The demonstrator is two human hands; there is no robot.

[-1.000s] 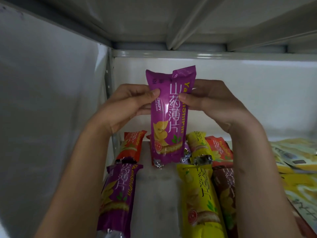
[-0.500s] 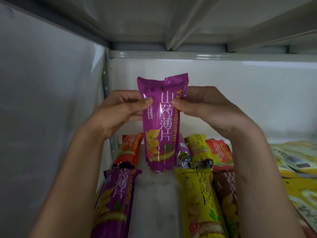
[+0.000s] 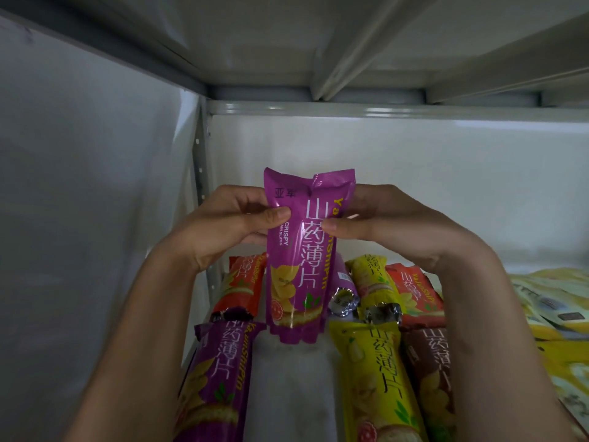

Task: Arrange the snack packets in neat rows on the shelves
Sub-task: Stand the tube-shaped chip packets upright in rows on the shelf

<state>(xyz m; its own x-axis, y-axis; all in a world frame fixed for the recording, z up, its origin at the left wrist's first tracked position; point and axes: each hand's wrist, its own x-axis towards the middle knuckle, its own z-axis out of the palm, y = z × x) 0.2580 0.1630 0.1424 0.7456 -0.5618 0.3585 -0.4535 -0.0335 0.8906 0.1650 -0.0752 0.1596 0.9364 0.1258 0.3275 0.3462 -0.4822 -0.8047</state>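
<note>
Both hands hold a purple snack packet (image 3: 299,260) upright above the white shelf (image 3: 290,387). My left hand (image 3: 223,224) pinches its upper left edge and my right hand (image 3: 382,221) pinches its upper right edge, thumbs on the front. Its lower end hangs just over a bare strip of shelf between two rows. On the left lie an orange packet (image 3: 243,287) and a purple packet (image 3: 216,381). To the right lie a yellow packet (image 3: 379,384), a brown packet (image 3: 428,374), a smaller yellow one (image 3: 371,282) and an orange-red one (image 3: 414,295).
A metal upright (image 3: 200,173) and a grey side wall (image 3: 89,218) close the shelf on the left. The upper shelf's underside (image 3: 318,43) hangs low overhead. Flat yellow packets (image 3: 554,317) are piled at the right. A white back panel (image 3: 414,173) stands behind.
The purple packet has come lower and slightly left with both hands; its bottom end now hangs closer to the bare strip of shelf.
</note>
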